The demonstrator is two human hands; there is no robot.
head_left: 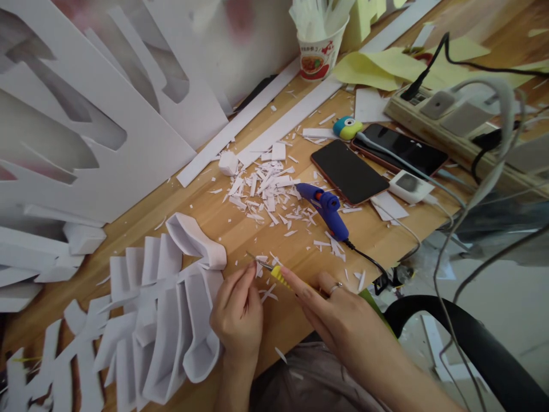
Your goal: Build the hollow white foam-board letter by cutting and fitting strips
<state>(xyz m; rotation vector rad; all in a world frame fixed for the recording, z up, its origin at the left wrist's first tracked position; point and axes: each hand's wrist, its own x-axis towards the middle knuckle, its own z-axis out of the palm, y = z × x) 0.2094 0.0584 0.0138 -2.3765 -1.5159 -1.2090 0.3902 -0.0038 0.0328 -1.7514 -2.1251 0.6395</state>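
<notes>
A yellow craft knife [278, 274] is gripped in my right hand [338, 312], its thin blade pointing up and left. My left hand [238, 312] is closed near the blade's tip, its fingers pinched together; whatever is between them is too small to make out. Just left of my left hand stands a white foam letter structure [171, 320] with raised curved walls. White foam scraps [268, 189] lie in a pile beyond my hands. A blue glue gun [326, 209] rests on its side to the right of that pile.
Two phones [349, 171] and a power strip [454, 114] with cables are at the right. A paper cup [319, 51] of glue sticks stands at the back. Large cut foam sheets [141, 166] lean at the left. A black chair arm [472, 343] is at lower right.
</notes>
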